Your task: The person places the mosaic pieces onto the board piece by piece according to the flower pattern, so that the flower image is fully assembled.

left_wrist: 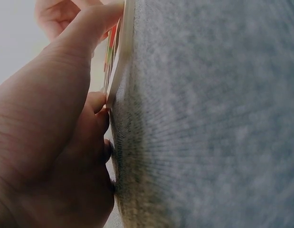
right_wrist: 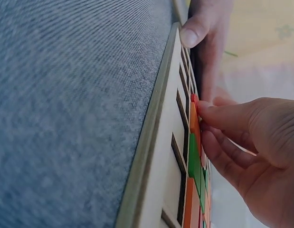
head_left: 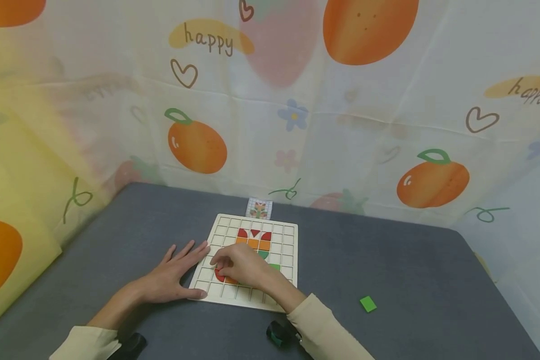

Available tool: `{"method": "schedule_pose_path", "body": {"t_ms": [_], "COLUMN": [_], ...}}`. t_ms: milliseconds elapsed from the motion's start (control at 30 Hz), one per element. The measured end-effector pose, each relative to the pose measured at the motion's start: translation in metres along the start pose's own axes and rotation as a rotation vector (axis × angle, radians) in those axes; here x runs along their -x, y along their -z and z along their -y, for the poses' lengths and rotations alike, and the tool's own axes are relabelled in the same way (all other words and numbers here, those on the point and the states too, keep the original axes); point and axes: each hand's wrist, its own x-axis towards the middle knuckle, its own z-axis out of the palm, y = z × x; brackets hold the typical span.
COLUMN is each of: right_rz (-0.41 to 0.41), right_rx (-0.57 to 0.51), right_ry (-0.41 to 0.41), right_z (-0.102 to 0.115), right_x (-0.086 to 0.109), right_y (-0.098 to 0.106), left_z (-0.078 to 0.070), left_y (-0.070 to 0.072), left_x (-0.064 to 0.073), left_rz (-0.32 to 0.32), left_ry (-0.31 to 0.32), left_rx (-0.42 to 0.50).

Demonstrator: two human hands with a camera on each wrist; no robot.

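A white gridded board [head_left: 290,245] lies on the table with red, orange and green flat pieces set in its squares. My left hand [head_left: 168,277] is spread at the board's left side, thumb on its near-left corner and fingertips at the left edge. My right hand [head_left: 247,265] reaches over the board with bent fingers. Its thumb and fingers pinch a red rounded piece [right_wrist: 194,99] at the board's left part, beside an orange piece [right_wrist: 193,118]. The right hand and forearm hide the middle of the pattern in the head view.
A small pattern card [head_left: 258,208] lies just behind the board. To the right, a loose green square [head_left: 368,303] rests on the dark grey table [head_left: 414,270]. A fruit-printed curtain [head_left: 261,125] hangs behind the table's far edge.
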Motion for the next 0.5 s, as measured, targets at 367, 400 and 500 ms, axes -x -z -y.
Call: {"method": "schedule_pose_path", "body": {"t_ms": [367, 400, 500], "right_rz": [0.022, 0.022, 0.015], "right_rx": [-0.022, -0.017, -0.007], "right_ry": [-0.008, -0.009, -0.011], "right_z": [-0.0023, -0.0024, -0.0035], "right_x": [0.0039, 0.0047, 0.008], "right_y": [0.0029, 0.0034, 0.0045], "left_z": [-0.0028, -0.0031, -0.0032], "left_y": [0.0027, 0.0028, 0.0024], "left_x": [0.0014, 0.0014, 0.0012], "left_rz": [0.005, 0.003, 0.004], "left_ry": [-0.008, -0.008, -0.006], "left_rx": [0.002, 0.001, -0.005]}}
